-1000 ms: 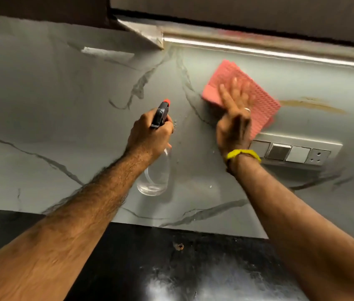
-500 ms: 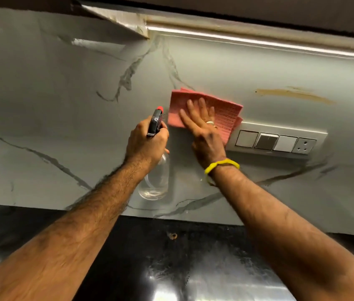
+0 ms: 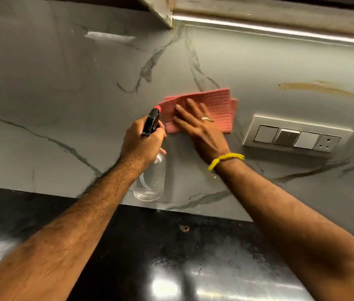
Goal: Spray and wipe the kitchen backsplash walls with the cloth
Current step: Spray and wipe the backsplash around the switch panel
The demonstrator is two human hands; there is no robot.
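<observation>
- Backsplash (image 3: 63, 88) fills the view, grey marble-look slab with dark veins, lit by a light strip (image 3: 280, 30) under the cabinet so smears show up, I'd say.
- Bench (image 3: 150, 246) below is black and glossy, carrying nothing of the task right now.
- Switch plate (image 3: 297, 135) sits just right of the wiping spot; spraying away from it looks sensible.
- Brown streak (image 3: 319, 89) above that plate is not yet wiped, well apart from the cloth.
- Pink cloth (image 3: 217, 107), folded, lies flat on the wall, its lower left edge just beside the nozzle.
- Right hand (image 3: 202, 129) presses it there, fingers (image 3: 190, 105) straight and spread, palm-flat to push evenly across the wall.
- Left hand (image 3: 143, 144) grips the clear spray bottle (image 3: 150, 181), fingers clamped round its neck, red-tipped nozzle aimed at the wall, ready for another squirt.
</observation>
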